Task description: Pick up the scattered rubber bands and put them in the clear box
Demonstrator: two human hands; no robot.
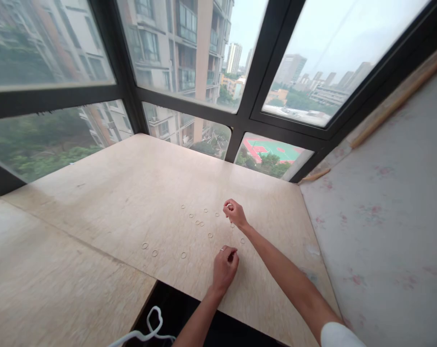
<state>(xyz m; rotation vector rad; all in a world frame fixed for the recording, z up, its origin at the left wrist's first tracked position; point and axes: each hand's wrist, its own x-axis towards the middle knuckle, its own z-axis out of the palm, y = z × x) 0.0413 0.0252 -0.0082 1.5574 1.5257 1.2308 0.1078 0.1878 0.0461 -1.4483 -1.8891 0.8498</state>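
while thin rings [200,223] lie scattered flat on the worktop [106,202], the left hand [224,270] and right hand [236,213] curl inward; whether either grip is closed on a ring, i cannot tell. a light rim pinch likely suits best.

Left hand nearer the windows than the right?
No, the right hand is farther toward the windows, while the left hand is nearer the tabletop's front edge.

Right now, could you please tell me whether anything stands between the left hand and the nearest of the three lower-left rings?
Nothing visible does: between the left hand and that ring, only the tabletop shows.
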